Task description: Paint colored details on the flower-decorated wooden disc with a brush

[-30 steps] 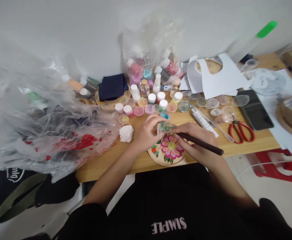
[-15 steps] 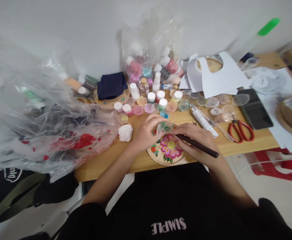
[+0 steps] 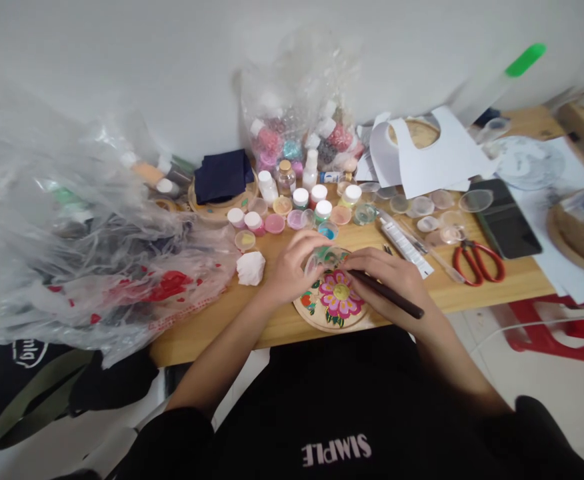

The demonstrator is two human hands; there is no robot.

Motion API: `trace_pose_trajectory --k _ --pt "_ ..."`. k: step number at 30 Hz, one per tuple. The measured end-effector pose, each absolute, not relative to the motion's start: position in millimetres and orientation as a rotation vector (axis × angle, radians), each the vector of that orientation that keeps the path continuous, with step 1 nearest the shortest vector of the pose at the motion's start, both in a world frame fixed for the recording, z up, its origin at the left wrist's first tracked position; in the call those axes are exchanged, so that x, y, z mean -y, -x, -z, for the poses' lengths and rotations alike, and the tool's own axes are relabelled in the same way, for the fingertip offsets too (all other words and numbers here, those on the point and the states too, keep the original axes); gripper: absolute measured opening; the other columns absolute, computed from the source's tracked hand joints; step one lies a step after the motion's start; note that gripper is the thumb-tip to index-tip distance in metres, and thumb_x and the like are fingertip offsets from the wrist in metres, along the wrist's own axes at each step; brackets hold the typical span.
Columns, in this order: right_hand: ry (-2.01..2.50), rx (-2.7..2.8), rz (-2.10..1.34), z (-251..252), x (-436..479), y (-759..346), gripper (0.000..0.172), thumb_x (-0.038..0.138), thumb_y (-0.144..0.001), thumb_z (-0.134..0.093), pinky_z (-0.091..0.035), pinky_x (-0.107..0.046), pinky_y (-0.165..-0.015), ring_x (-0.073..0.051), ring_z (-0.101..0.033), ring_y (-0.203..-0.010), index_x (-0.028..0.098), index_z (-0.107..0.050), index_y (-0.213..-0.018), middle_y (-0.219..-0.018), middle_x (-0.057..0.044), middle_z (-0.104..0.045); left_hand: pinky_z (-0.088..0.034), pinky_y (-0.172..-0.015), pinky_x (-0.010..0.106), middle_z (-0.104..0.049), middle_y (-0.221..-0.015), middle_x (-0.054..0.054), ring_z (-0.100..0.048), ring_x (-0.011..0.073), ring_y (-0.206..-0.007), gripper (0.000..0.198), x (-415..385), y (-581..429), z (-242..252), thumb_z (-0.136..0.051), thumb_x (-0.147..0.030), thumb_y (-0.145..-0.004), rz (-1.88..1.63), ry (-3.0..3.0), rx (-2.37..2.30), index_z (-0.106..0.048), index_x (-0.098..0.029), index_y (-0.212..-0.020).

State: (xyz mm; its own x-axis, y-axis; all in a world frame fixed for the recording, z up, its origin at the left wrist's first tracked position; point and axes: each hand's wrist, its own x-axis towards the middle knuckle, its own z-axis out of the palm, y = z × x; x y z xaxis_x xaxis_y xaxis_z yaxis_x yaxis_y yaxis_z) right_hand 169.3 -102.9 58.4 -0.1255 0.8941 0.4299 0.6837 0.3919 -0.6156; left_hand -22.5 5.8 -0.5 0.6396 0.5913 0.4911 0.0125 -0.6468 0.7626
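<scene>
A round wooden board [image 3: 325, 321] lies at the table's front edge, bearing a raised pink flower [image 3: 341, 293] with a yellow centre, green leaves and orange shapes. Above its far part, my left hand [image 3: 297, 268] is closed on a small clear plastic cup [image 3: 328, 255] with something greenish in it. My right hand [image 3: 385, 280] grips a dark, slim-handled tool [image 3: 387, 292] like a pen; its tip is at the cup, too small to make out. A cup of blue paint [image 3: 328, 231] sits just beyond my left fingers, and a crumpled white tissue [image 3: 251, 268] lies left of them.
Several small paint jars [image 3: 323, 211] and shallow cups crowd the table behind the board. To the right are a white tube [image 3: 406, 248], red-handled pliers [image 3: 478, 262] and a black phone [image 3: 507, 220]. A large plastic bag [image 3: 122, 267] covers the left side.
The dark tool's handle end has shifted slightly left with my right hand. The cup in my left hand looks tilted a little differently. The view has moved slightly.
</scene>
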Motion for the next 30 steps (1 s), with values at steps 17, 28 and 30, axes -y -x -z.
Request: trace_pose_trajectory --k 17,28,30 --pt "1.351 1.769 -0.458 -42.4 105.5 -176.4 0.017 0.016 -0.092 -0.067 -0.064 -0.029 -0.078 -0.018 -0.078 -0.089 0.026 -0.075 -0.102 -0.1 -0.004 -0.081 -0.058 -0.098 0.04 -0.068 -0.116 0.007 -0.069 0.0215 -0.112 0.034 -5.0 21.9 3.4 -0.073 -0.011 -0.089 -0.956 -2.135 -0.498 -0.067 -0.024 -0.12" --pt "1.307 1.437 -0.534 -35.5 114.2 -180.9 0.02 0.011 -0.086 -0.075 -0.062 -0.028 -0.074 -0.016 -0.076 -0.084 0.028 -0.077 -0.096 -0.091 -0.001 -0.079 -0.058 -0.099 0.038 -0.069 -0.117 0.006 -0.069 0.0204 -0.114 0.041 -6.4 20.9 5.6 -0.078 -0.007 -0.084 -0.96 -2.136 -0.53 -0.065 -0.023 -0.119" --pt "1.317 1.402 -0.522 -35.7 118.6 -183.6 0.021 0.01 -0.086 -0.075 -0.062 -0.028 -0.072 -0.016 -0.075 -0.083 0.028 -0.077 -0.095 -0.09 -0.001 -0.078 -0.058 -0.099 0.039 -0.069 -0.118 0.006 -0.069 0.021 -0.115 0.041 -6.0 21.0 6.3 -0.077 -0.007 -0.083 -0.935 -2.141 -0.567 -0.064 -0.023 -0.118"
